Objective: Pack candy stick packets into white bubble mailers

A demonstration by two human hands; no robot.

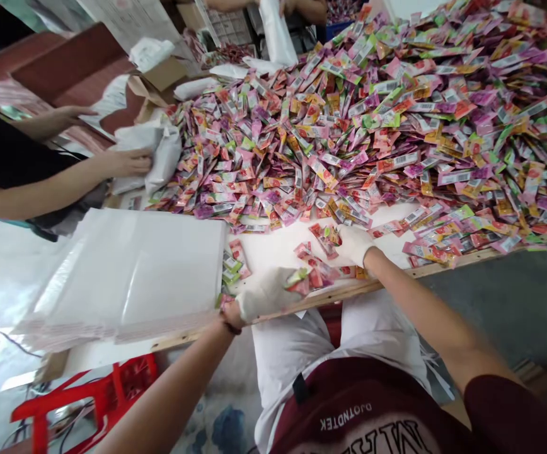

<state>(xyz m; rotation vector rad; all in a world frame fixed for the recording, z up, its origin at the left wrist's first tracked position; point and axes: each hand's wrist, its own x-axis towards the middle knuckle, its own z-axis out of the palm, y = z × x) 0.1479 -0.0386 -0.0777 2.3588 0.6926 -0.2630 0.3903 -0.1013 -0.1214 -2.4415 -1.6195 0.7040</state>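
Left hand (268, 293) was closed round green-tipped sachets (298, 282); right hand (355, 245), farther out, pinched red-and-gold sachets (323, 240), long axis slanting. Loose sachets (321, 274) lay between, nearer the left, axes mixed. Main pile (372, 132) sat beyond both.

Maroon shirt (363, 397): "DJOTNDTEK", upside down; print on packets (372, 135) too small.

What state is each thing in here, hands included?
Packets, heaped loosely, some strewn nearer the hands.
Left hand, gloved, holding packets.
Right hand, gloved, holding packets.
Plastic bags, flat, stacked.
Table, largely covered.
White bag at left, bulging, touched by a co-worker's hand; whether sealed, unclear.
Far white bag, held up.
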